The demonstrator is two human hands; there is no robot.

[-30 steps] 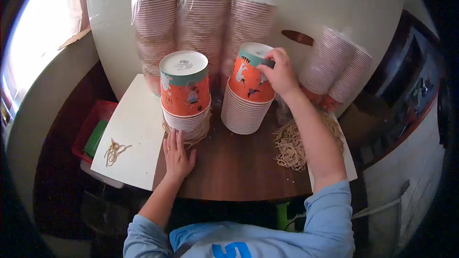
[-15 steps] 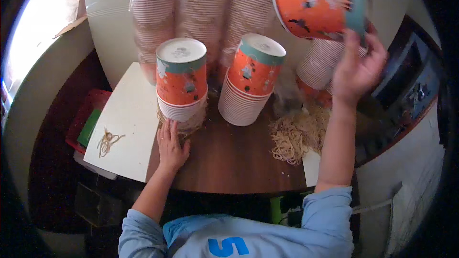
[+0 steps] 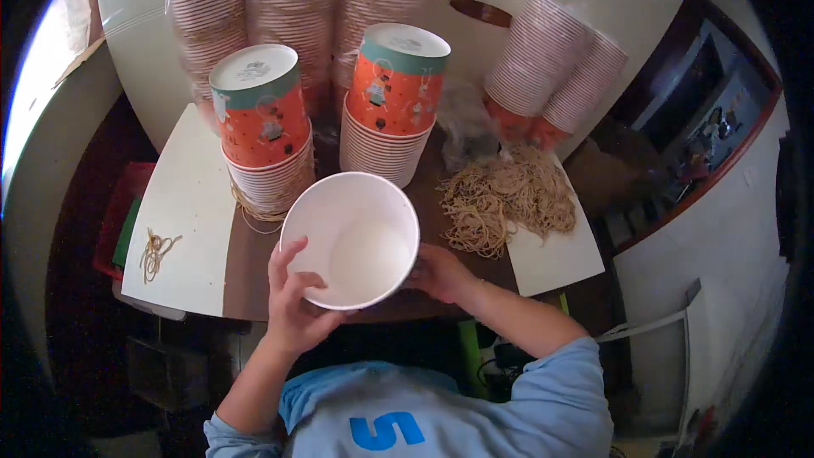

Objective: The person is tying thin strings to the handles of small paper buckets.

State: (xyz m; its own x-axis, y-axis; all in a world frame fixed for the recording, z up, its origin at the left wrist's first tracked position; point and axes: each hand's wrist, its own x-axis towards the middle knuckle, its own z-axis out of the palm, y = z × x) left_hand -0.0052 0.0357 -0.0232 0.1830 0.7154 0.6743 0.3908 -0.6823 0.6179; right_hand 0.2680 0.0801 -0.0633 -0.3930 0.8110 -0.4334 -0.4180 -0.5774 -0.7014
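Observation:
A large paper bucket (image 3: pixel 365 246) is tilted with its white open mouth toward me, in front of two stacks. My left hand (image 3: pixel 297 301) has its fingers curled over the bucket's left rim. My right hand (image 3: pixel 441 273) grips the right side from beneath, its fingertips hidden behind the wall. Behind stand a left stack (image 3: pixel 263 127) and a right stack (image 3: pixel 397 85) of upside-down orange paper buckets with green bands and white bases. Tan cords, perhaps rubber bands (image 3: pixel 246 208), lie around the left stack's foot.
Tall plastic-wrapped bucket stacks (image 3: pixel 292 8) line the back wall, and more stacks (image 3: pixel 538 59) stand at the back right. A tangled heap of tan cords (image 3: pixel 509 199) lies on the table's right side, beside crumpled clear plastic (image 3: pixel 466 123). Several loose cords (image 3: pixel 154 254) lie far left.
My right hand has brought the bucket down from the upper right to the middle, turning its mouth toward me. My left hand has left the left stack's foot and taken the rim.

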